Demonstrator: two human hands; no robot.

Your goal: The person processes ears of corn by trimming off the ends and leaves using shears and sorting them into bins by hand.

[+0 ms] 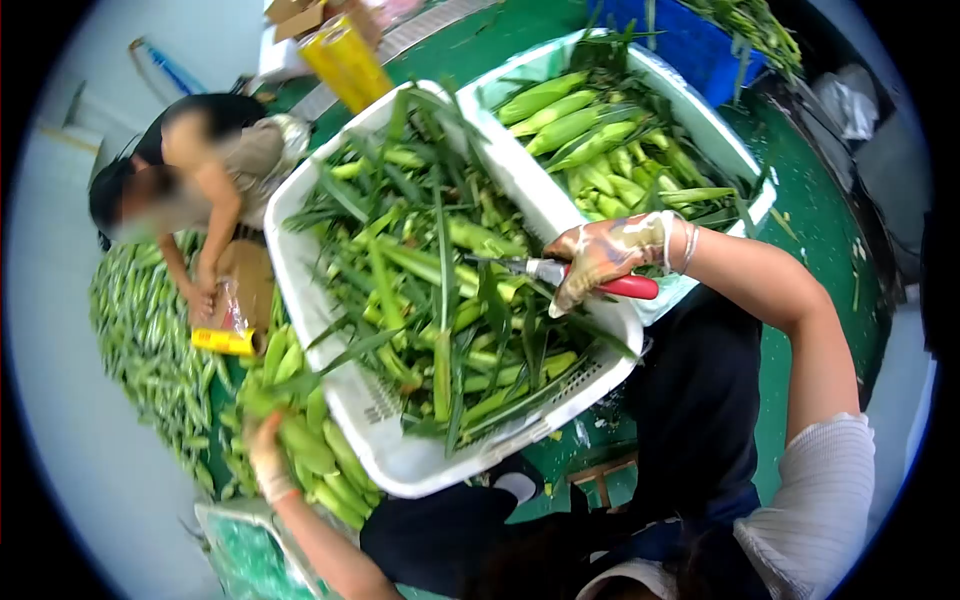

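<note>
My right hand (pixel 600 252), just right of the frame's middle, is closed around the red cutter (pixel 628 287). Its tips point left, over the white crate (pixel 372 405). My left hand (pixel 268 460) is at the lower left. It is blurry, so I can't tell if it holds anything. The corn (pixel 305 447) lies just right of it, slanting from upper left to lower right. My left hand is nearer.
</note>
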